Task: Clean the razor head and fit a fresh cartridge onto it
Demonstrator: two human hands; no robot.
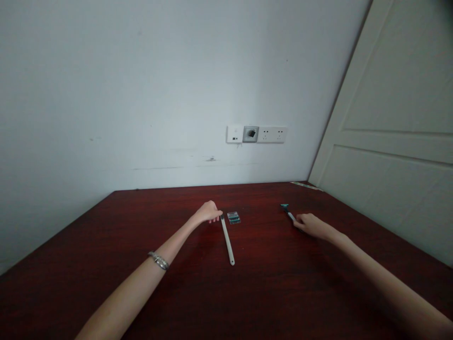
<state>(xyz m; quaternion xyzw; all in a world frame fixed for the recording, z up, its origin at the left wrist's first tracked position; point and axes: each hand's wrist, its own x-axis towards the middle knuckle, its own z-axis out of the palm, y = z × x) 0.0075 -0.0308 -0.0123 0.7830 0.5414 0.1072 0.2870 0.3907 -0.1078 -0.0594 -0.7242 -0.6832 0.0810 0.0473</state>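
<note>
Right hand (310, 225) grips razor (290, 216) — left hand (208, 211) touches stick (227, 240), grip unclear — any print illegible.

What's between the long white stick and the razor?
In the head view, a small clear case lies between them, closer to the white stick than to the razor.

Pair of bare hands and forearms, extended well apart over a desk (269, 293).
Left forearm (136, 289): slanting inward from the desk's near side; left hand (208, 212) near the desk's middle, knuckles up, fingers curled under, thumb pointing toward the desk's right side. Right forearm (385, 274): slanting inward across the desk's right half; right hand (311, 225) on that half, fingers folded closed, wrist nearly straight.
</note>
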